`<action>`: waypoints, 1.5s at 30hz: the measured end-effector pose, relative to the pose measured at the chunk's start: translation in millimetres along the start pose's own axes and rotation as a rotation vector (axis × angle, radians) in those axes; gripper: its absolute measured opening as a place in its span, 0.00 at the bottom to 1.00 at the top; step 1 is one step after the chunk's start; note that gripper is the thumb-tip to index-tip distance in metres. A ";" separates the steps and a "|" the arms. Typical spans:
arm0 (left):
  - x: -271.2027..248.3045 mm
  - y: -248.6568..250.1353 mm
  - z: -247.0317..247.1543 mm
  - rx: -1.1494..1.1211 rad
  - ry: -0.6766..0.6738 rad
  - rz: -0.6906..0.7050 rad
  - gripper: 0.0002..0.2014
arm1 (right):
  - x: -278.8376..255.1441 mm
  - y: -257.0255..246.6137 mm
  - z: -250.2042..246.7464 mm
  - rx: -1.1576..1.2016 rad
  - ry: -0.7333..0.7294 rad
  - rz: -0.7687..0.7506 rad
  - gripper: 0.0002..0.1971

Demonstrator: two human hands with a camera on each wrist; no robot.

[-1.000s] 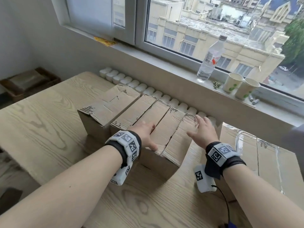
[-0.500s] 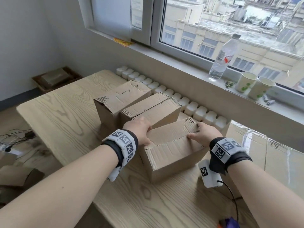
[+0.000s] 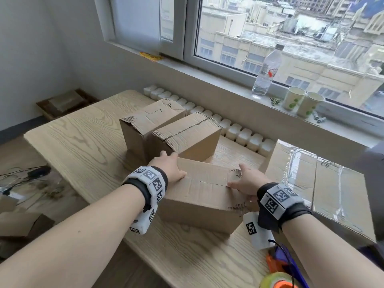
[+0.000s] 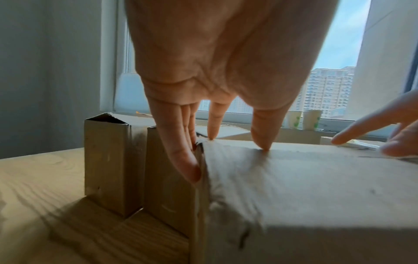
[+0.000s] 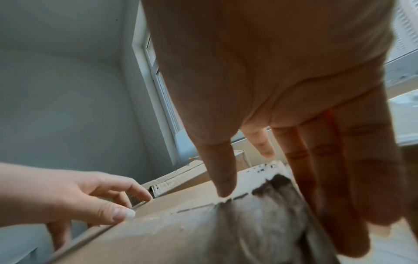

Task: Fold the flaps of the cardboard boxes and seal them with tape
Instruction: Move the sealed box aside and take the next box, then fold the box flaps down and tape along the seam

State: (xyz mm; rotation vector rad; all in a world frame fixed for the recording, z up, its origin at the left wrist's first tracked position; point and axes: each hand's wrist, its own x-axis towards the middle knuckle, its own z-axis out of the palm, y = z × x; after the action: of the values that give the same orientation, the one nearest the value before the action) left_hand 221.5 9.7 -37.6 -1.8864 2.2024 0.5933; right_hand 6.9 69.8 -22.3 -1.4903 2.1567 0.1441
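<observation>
A closed, untaped cardboard box [image 3: 203, 196] sits nearest me on the wooden table [image 3: 83, 142], with its flap seam running along the top. My left hand [image 3: 172, 165] is at the box's left end, thumb on top and straight fingers [image 4: 181, 157] down the side. At the right end my right hand [image 3: 241, 177] has its thumb on the seam and straight fingers [image 5: 328, 169] along the side wall. Two more closed boxes [image 3: 149, 121] [image 3: 191, 134] stand side by side behind it. A tape dispenser [image 3: 278, 267] lies at the bottom right.
A large box sealed with clear tape [image 3: 311, 183] stands at the right. A row of small white containers [image 3: 239, 132] lines the table's back edge. On the windowsill are a water bottle [image 3: 267, 69] and two paper cups [image 3: 294, 98]. Cables [image 3: 31, 173] lie on the floor at left.
Both hands went from the box tops to the ends of the nearest box. That box has come toward me, away from the other two, and turned.
</observation>
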 end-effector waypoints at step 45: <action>-86.5 262.1 150.0 0.282 -0.179 0.766 0.16 | -98.9 231.0 161.5 0.352 -0.013 0.316 0.18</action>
State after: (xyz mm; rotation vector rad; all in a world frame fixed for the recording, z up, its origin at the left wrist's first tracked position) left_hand -36.9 179.7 -92.3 -0.7853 2.6650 0.4848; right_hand -118.3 302.8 -161.2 -0.9485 2.2523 -0.1135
